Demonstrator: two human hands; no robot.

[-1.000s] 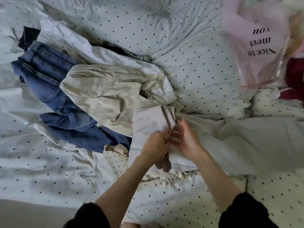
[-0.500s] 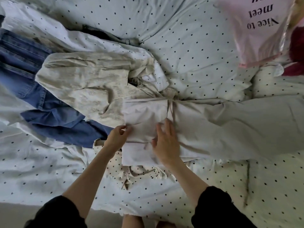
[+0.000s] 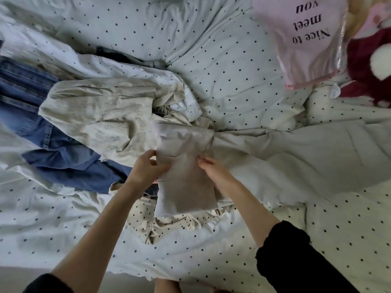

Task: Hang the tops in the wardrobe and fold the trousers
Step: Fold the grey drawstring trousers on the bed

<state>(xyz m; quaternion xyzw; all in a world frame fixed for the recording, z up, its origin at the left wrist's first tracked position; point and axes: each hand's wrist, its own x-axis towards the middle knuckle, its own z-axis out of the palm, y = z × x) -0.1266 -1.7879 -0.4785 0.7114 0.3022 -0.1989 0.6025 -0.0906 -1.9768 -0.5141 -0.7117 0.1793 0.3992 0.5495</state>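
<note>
Trousers (image 3: 275, 157) lie between both hands, left hand (image 3: 146, 168) and right hand (image 3: 213, 172) gripping their folded end.

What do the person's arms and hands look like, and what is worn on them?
Both forearms are bare, with black sleeves pushed up towards the elbows. The right sleeve is bunched in thick folds; only a little of the left sleeve shows at the bottom edge. The left hand and the right hand have no gloves, and no rings, watch or bracelet can be seen.

Head-worn view, steeply down, close
</note>
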